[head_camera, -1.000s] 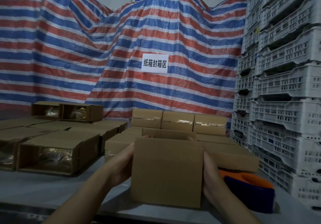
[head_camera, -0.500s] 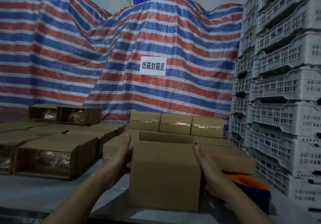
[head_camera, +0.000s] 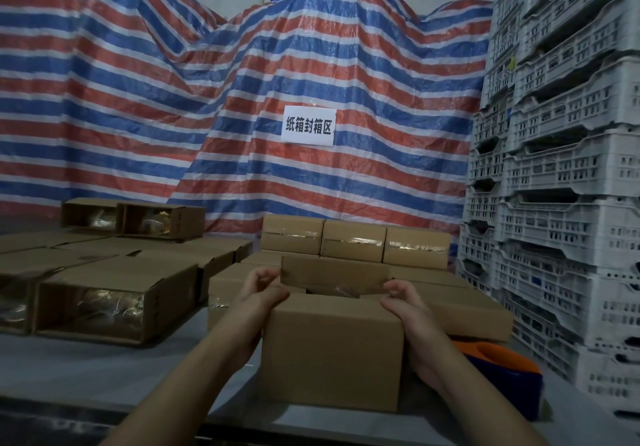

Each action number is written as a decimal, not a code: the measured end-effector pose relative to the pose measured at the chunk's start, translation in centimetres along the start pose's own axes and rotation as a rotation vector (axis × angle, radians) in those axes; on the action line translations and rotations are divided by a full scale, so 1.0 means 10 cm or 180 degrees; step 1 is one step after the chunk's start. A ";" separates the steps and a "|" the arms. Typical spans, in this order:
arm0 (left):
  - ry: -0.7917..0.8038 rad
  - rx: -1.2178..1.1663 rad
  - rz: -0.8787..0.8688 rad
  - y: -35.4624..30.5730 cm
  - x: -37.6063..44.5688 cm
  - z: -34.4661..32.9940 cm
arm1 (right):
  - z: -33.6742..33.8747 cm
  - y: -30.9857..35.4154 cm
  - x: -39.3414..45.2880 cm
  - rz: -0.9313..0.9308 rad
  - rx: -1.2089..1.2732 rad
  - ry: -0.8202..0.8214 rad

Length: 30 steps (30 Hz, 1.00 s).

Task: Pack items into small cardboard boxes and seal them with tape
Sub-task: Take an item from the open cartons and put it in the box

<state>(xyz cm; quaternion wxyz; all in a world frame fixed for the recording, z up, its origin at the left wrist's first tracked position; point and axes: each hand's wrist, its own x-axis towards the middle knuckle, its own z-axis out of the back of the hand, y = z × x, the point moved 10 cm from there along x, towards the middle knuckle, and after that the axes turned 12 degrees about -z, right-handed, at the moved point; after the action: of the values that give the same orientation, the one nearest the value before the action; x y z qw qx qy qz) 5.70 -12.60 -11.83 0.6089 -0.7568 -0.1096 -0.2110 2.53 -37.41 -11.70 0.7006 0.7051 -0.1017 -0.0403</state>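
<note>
A striped red, white and blue tarpaulin (head_camera: 173,106) fills the background from nine o'clock across to one o'clock. Pinned to it just above centre is a white sign (head_camera: 308,126) printed in black with the characters 纸箱封箱区. At three o'clock white perforated plastic crates (head_camera: 561,175) stand stacked in tall columns. A grey table (head_camera: 79,366) spreads across the lower half. On it at nine o'clock lie open cardboard boxes on their sides (head_camera: 114,302), clear-wrapped contents glinting inside, with two more (head_camera: 133,219) further back at ten o'clock. Just past centre, three sealed boxes (head_camera: 355,243) sit in a row on top of others, clear tape shining across their fronts; no printing can be read on any carton.

The small cardboard box (head_camera: 330,352) being packed stands on the table at six o'clock, its top open and far flap upright. The left hand (head_camera: 258,295) is at the box's upper left corner, fingers curled in above the rim; whether it actually grips a side flap cannot be told. The right hand (head_camera: 403,302) mirrors it at the upper right corner, fingers likewise curled inward over the edge. At four o'clock, just beside the box, lies an orange and blue tape dispenser (head_camera: 505,373).
</note>
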 end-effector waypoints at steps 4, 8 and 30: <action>0.0065 -0.0203 -0.0380 -0.12 0.02 -0.03 | 0.00 0.03 0.03 0.0113 0.0104 0.0021; -0.0001 0.0166 -0.0496 -0.15 0.00 0.03 | -0.03 0.05 0.02 0.0157 -0.0074 0.0212; 0.0992 0.4100 -0.1477 -0.74 0.01 -0.68 | -0.05 0.11 -0.11 0.0293 0.0007 -0.0088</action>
<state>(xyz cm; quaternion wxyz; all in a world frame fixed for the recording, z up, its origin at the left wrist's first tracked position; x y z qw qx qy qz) 1.42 -17.50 -4.14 0.8839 -0.1634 -0.2829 -0.3346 1.49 -36.68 -10.74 0.6995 0.6998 -0.1437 -0.0177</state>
